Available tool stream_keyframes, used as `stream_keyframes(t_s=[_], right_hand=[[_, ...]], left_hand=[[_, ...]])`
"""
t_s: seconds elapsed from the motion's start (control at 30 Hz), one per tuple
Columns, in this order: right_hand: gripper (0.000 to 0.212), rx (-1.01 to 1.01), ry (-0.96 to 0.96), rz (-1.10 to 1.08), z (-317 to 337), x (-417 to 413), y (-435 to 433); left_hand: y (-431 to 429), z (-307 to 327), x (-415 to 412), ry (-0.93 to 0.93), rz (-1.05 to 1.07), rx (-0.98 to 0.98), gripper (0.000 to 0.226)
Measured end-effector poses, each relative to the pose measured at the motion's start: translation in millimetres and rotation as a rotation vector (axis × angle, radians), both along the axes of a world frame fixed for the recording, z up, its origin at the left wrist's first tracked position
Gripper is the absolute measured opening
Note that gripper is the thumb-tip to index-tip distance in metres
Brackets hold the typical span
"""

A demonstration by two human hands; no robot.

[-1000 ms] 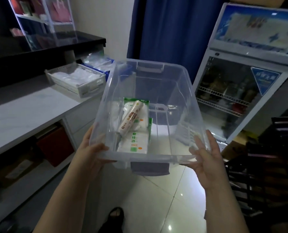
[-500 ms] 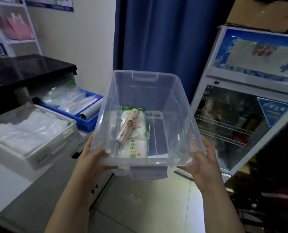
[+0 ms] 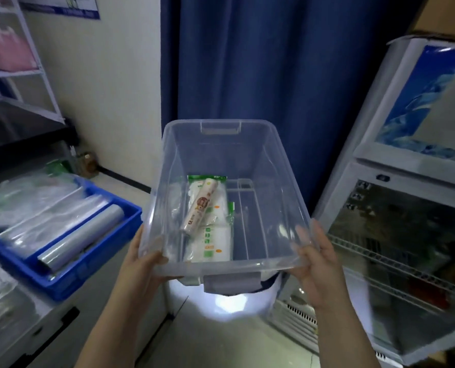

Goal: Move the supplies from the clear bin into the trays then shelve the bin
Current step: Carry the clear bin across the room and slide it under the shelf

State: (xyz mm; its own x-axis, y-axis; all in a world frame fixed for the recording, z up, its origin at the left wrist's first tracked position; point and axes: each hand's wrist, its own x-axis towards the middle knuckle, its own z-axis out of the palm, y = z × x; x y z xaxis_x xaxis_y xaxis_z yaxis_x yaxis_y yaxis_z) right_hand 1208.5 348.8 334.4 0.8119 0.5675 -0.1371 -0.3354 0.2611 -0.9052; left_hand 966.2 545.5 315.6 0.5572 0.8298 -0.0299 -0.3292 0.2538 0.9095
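I carry the clear bin in the air in front of me. My left hand grips its near left corner, thumb over the rim. My right hand grips the near right corner, fingers up the side wall. Inside the bin, along its left side, a cream-coloured roll lies across white packets with green edges. A blue tray with plastic bags and a shiny film roll stands on the counter at my left.
A white counter with drawers runs along the left. A glass-door fridge stands at the right. A blue curtain hangs behind the bin. White wire shelves rise at the upper left. Tiled floor lies below the bin.
I have walked forward with the bin. The blue tray is now close at my left, the white basket has slipped out of view, and the fridge is nearer.
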Motion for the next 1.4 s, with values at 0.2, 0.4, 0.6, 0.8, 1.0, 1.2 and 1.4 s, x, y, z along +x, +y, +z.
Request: stream_keyframes(t_s=[0.2, 0.4, 0.6, 0.8, 1.0, 1.2, 1.4], right_hand=[[0.057, 0.012, 0.013, 0.187, 17, 112, 119], [0.058, 0.015, -0.012, 0.34, 17, 175, 249], [0.061, 0.006, -0.068, 0.385, 23, 217, 377], [0.062, 0.014, -0.039, 0.397, 32, 258, 491], [0.059, 0.027, -0.013, 0.476, 30, 290, 585], [0.06, 0.011, 0.005, 0.691, 25, 308, 679], [0.062, -0.007, 0.005, 0.881, 16, 306, 752]], left_hand=[[80, 11, 74, 0.028, 0.237, -0.107, 0.057], [176, 18, 119, 0.007, 0.346, -0.121, 0.064], [301, 15, 160, 0.001, 0.382, -0.157, 0.06], [410, 24, 200, 0.016, 0.401, -0.127, 0.06], [467, 24, 226, -0.019, 0.483, -0.2, 0.068], [495, 25, 243, -0.006, 0.74, -0.19, 0.059], [510, 33, 244, 0.012, 0.903, -0.173, 0.058]])
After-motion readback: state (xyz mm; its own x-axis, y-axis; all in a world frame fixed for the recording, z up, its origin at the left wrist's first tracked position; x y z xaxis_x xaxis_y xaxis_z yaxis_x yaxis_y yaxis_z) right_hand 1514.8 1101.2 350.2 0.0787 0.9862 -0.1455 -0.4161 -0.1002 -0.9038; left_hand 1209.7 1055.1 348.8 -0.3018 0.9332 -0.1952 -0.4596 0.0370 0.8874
